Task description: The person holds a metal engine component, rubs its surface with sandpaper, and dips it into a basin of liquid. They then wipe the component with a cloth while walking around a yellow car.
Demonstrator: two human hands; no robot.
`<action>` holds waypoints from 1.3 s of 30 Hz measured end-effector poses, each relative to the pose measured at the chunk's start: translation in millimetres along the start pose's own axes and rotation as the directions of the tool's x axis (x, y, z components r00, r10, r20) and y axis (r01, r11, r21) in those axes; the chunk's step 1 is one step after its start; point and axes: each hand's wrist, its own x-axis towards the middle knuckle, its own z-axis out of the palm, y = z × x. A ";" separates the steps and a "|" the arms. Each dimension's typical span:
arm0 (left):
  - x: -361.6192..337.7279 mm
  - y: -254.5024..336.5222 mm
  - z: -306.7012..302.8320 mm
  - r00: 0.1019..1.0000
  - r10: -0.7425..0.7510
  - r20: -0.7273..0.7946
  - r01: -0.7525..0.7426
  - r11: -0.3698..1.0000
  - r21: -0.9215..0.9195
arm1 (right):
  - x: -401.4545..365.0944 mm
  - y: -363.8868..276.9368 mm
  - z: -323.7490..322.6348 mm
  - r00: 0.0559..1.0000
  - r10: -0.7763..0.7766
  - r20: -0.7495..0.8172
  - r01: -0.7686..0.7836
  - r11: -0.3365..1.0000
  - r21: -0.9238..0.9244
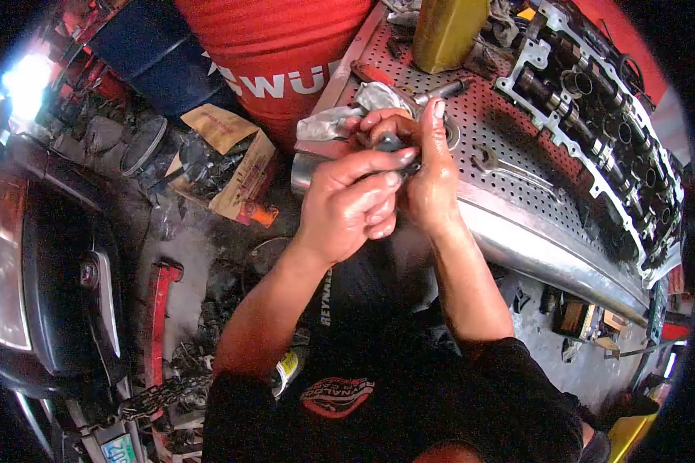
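Observation:
My left hand is closed, its fingers curled around a small dark part whose kind I cannot make out. My right hand is closed against the same part from the other side, thumb stretched upward. Both hands look wet or oily, and the fingers hide much of the part. They are held over the near edge of a perforated metal workbench. Just beyond the hands lies a crumpled grey rag. Wrenches rest on the bench to the right of my right hand.
An engine cylinder head with exposed camshafts occupies the bench's right side. A yellow container stands at the back. A red drum, an open cardboard box and a dark car are to the left.

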 end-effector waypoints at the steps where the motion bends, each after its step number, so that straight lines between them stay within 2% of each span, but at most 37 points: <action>1: 0.6 -4.2 -0.7 0.995 0.092 -0.025 -0.087 0.983 0.164 | 1.0 1.7 -1.6 1.000 -0.028 -0.006 0.027 0.995 -0.096; 2: 1.9 -8.2 -2.3 0.982 0.185 -0.032 -0.165 0.931 0.325 | 2.6 1.5 -2.2 1.000 -0.020 -0.013 0.018 0.989 -0.150; 3: 10.3 -8.3 -8.2 0.884 0.441 0.153 -0.434 0.655 0.619 | 4.5 1.3 -2.9 1.000 -0.013 -0.019 0.009 0.979 -0.203; 4: 18.5 -8.4 -14.1 0.689 0.649 0.322 -0.577 0.222 0.786 | 5.9 -1.2 -2.2 0.999 0.041 -0.026 -0.046 0.976 -0.215; 5: 15.8 1.1 -20.0 0.702 0.554 0.447 -0.518 -0.033 0.855 | 4.4 -2.1 -0.6 0.995 0.096 -0.028 -0.099 0.970 -0.224; 7: 19.3 -1.9 -17.3 0.645 0.636 0.424 -0.569 0.030 0.822 | 6.4 -3.5 3.4 0.999 0.039 -0.027 -0.044 0.969 -0.244; 8: 15.3 -1.6 -11.7 0.815 0.554 0.173 -0.493 0.504 0.709 | 5.6 -2.4 2.0 0.999 0.038 -0.031 -0.044 0.971 -0.236; 9: 2.8 -3.4 -3.4 0.946 0.324 -0.016 -0.288 0.862 0.417 | 3.4 -2.7 1.8 0.999 0.022 -0.033 -0.030 0.971 -0.237; 10: -3.9 -4.5 1.7 0.996 0.012 -0.088 -0.010 1.000 0.019 | 1.1 -2.9 1.7 0.999 0.006 -0.036 -0.015 0.971 -0.239; 14: -4.1 -4.8 2.7 0.993 0.036 -0.115 -0.018 0.988 0.157 | 3.4 4.1 -1.4 0.997 -0.058 -0.048 0.042 0.958 -0.282; 15: 2.6 -6.1 -4.1 0.939 0.345 -0.017 -0.275 0.776 0.567 | 5.5 3.8 -0.7 0.998 -0.012 -0.065 -0.005 0.964 -0.265; 16: 15.7 -7.8 -16.6 0.808 0.553 0.201 -0.443 0.346 0.827 | 7.4 1.4 1.0 0.996 0.033 -0.078 -0.051 0.967 -0.248; 17: 19.0 -7.5 -24.5 0.643 0.598 0.478 -0.473 -0.180 0.863 | 5.7 -0.8 3.2 0.992 0.082 -0.092 -0.101 0.968 -0.229; 18: 13.2 -0.3 -23.9 0.712 0.524 0.467 -0.425 -0.208 0.881 | 5.1 -3.5 6.4 0.990 0.094 -0.104 -0.115 0.970 -0.214; 20: 14.2 -6.6 -21.1 0.568 0.711 0.414 -0.398 -0.202 0.895 | 4.1 -0.5 5.0 0.996 0.046 -0.070 -0.061 0.971 -0.230; 21: 13.0 -9.4 -17.1 0.488 0.786 0.379 -0.395 -0.188 0.899 | 1.7 -2.0 2.4 0.998 0.054 -0.024 -0.056 0.994 -0.092; 22: 4.0 -9.0 -12.6 0.459 0.839 0.292 -0.413 -0.090 0.906 | -0.5 -3.9 0.3 0.998 0.062 0.022 -0.063 0.997 0.049; 23: -9.0 -11.7 -6.9 0.564 0.816 0.123 -0.406 0.145 0.902 | 3.1 -2.0 -3.7 0.996 0.040 0.074 -0.053 0.981 0.185; 24: -22.3 -14.4 -1.1 0.647 0.761 -0.051 -0.368 0.371 0.852 | 2.1 -4.0 -3.1 0.993 0.030 0.112 -0.056 0.971 0.234; 25: -24.3 -15.8 2.5 0.637 0.755 -0.157 -0.416 0.507 0.755 | 2.0 -6.4 -2.0 0.987 0.019 0.157 -0.063 0.958 0.281; 28: -29.8 -13.3 -4.6 0.627 0.776 -0.063 -0.396 0.387 0.833 | -3.9 -1.5 -2.6 0.983 -0.007 0.185 -0.025 0.984 0.174; 32: -28.9 3.4 -1.0 0.674 0.716 0.185 -0.388 0.130 0.912 | -2.7 0.2 -2.5 0.970 -0.073 0.233 0.014 0.969 0.245; 33: -24.1 9.1 4.4 0.648 0.704 0.289 -0.434 0.031 0.900 | -3.3 -0.4 -3.3 0.974 -0.049 0.223 -0.001 0.976 0.216; 35: -16.8 8.7 3.1 0.644 0.659 0.388 -0.499 -0.022 0.866 | -4.3 -1.8 -5.7 0.980 -0.004 0.198 -0.028 0.987 0.158; 38: -4.4 8.6 -0.5 0.668 0.583 0.462 -0.513 -0.089 0.854 | -3.8 -1.2 -8.5 0.978 -0.080 0.192 0.095 0.993 -0.066; 39: 0.7 6.8 -2.2 0.660 0.599 0.453 -0.537 -0.046 0.842 | -3.5 -1.1 -9.6 0.976 -0.104 0.192 0.133 0.981 -0.141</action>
